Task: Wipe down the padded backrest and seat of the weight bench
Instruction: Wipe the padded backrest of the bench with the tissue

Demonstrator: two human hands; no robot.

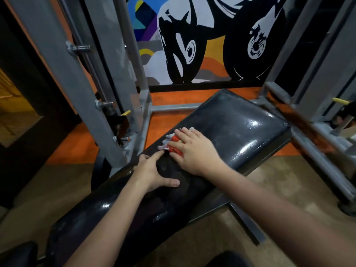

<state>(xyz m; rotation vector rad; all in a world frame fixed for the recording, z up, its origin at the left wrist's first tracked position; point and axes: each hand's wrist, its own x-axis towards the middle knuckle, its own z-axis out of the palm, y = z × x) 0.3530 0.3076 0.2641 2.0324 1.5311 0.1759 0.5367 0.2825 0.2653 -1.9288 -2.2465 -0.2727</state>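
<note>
Here a red-and-white cloth (174,142) is pressed flat on the black padded backrest (237,130) under the right hand (194,153), fingers spread for wiping pressure. The left hand (154,174) is laid open on the pad beside it, likely for bracing. The grey rack frame (81,89) stands just left.

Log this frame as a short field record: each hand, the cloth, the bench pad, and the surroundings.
right hand: flat, fingers straight, pressing the cloth onto the pad
left hand: spread on the pad, index fingertip at the cloth's near edge
cloth: red and white, bunched, mostly covered by the right hand
bench pad: black, glossy, highlights on the far section
frame: grey steel uprights at left, bar pegs protruding
wall: painted mural behind the bench
</note>
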